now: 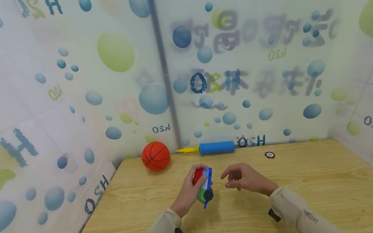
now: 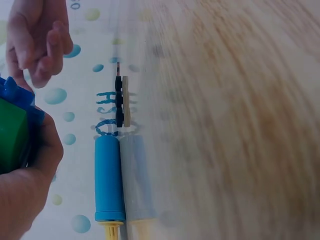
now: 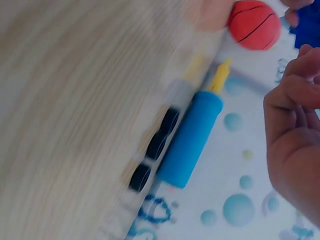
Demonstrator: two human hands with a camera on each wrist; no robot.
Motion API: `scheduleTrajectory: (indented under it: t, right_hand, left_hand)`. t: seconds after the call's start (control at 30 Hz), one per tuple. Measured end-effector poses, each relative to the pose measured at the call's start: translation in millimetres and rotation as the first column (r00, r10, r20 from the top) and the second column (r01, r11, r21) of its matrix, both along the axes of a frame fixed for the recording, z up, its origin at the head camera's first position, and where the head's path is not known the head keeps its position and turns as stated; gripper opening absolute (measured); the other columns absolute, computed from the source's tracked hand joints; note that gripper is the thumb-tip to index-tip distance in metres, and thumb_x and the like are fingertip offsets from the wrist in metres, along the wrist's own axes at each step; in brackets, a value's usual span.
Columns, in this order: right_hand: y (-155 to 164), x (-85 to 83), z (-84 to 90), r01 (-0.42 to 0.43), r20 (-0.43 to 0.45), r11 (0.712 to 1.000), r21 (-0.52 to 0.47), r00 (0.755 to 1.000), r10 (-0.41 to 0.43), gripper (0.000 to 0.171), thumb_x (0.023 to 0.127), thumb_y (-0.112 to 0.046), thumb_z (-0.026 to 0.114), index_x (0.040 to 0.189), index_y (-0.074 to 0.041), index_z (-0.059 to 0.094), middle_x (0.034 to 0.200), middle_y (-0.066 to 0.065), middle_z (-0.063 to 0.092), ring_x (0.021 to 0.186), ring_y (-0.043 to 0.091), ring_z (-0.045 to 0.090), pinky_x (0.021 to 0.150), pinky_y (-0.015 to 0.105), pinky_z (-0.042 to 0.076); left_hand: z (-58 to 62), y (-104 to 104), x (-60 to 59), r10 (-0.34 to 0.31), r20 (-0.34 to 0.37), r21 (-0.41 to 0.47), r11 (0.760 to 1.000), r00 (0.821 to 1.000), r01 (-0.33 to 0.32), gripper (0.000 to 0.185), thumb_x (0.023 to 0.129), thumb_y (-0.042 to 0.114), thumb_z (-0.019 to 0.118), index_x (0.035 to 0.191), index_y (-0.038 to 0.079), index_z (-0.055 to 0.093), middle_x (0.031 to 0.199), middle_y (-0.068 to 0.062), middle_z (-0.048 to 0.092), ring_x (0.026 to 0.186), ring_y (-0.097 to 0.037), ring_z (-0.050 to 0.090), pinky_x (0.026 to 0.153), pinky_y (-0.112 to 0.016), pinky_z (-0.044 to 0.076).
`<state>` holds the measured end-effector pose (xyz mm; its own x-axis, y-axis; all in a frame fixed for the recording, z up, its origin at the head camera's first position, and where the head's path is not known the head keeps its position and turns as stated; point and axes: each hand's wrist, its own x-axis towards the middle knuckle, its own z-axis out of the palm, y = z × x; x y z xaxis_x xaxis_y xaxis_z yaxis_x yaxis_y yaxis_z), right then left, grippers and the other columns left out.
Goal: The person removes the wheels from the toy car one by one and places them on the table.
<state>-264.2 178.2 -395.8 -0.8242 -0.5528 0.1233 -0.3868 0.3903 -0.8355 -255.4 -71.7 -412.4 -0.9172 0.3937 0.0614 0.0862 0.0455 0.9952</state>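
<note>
While the backdrop (image 1: 268, 69) behind the surface (image 1: 310, 187) is full of blue and green bubbles, the readable writing on it is "OSH" in blue at the base near the pump, "OSN" in small dark letters left of the pole, another "OSN" in green higher up, and "OSH" low on the left wall. The larger grey characters in the middle are too blurred to read. A small print on my right sleeve (image 1: 307, 216) is too small to make out.

My left hand (image 1: 192, 189) grips a toy car (image 1: 205, 186), fingers and thumb curled round its red, green and blue body, one black wheel facing the camera; it is lifted just above the surface near the middle. In the left wrist view the green and blue parts sit inside my palm.

My right hand (image 1: 244, 177) hovers just beside the toy, not touching it, palm down, fingers loosely bent and holding nothing. Both forearms reach forward from the near edge.

At the far edge a blue pump (image 1: 216, 147) with a yellow nozzle lies along the backdrop. An orange basketball (image 1: 155, 156) sits to its left, near the nozzle tip. A small dark round disc (image 1: 270, 155) lies to the right of the pump, well apart from my hands.
</note>
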Motion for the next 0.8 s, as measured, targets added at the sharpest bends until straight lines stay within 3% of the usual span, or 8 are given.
scheduleTrajectory:
  t: [0.33,0.6,0.8]
  right_hand:
    - [-18,13.7,0.6,-0.065,0.079,0.984,-0.165,0.994,0.079,0.03,0.095,-0.019,0.069,0.122,-0.006,0.067,0.088,0.008,0.066,0.059,0.019,0.057,0.049,0.027,0.044]
    - [-28,17.2,-3.2,-0.093,0.088,0.98,-0.177,0.99,0.11,0.03,0.096,-0.016,0.067,0.125,-0.01,0.066,0.098,0.017,0.07,0.063,0.013,0.063,0.05,0.027,0.047]
    - [-37,19.3,-4.9,-0.102,0.106,0.978,-0.182,0.987,0.123,0.034,0.094,-0.021,0.07,0.127,-0.013,0.065,0.092,0.009,0.066,0.065,0.01,0.063,0.054,0.032,0.053]
  left_hand:
    - [0.9,5,-0.4,0.049,-0.027,-0.039,0.998,0.998,-0.05,0.036,0.107,0.034,0.048,0.142,0.029,0.042,0.139,-0.02,0.047,0.095,-0.022,0.066,0.083,-0.034,0.059]
    - [-0.4,9,-1.0,0.09,-0.073,-0.073,0.993,0.993,-0.096,0.035,0.107,0.035,0.046,0.141,0.028,0.043,0.145,-0.015,0.043,0.117,-0.028,0.054,0.089,-0.034,0.056]
    - [-0.8,10,-2.3,0.111,-0.081,-0.069,0.991,0.991,-0.116,0.034,0.107,0.035,0.046,0.14,0.029,0.044,0.145,-0.013,0.044,0.125,-0.03,0.048,0.093,-0.035,0.053]
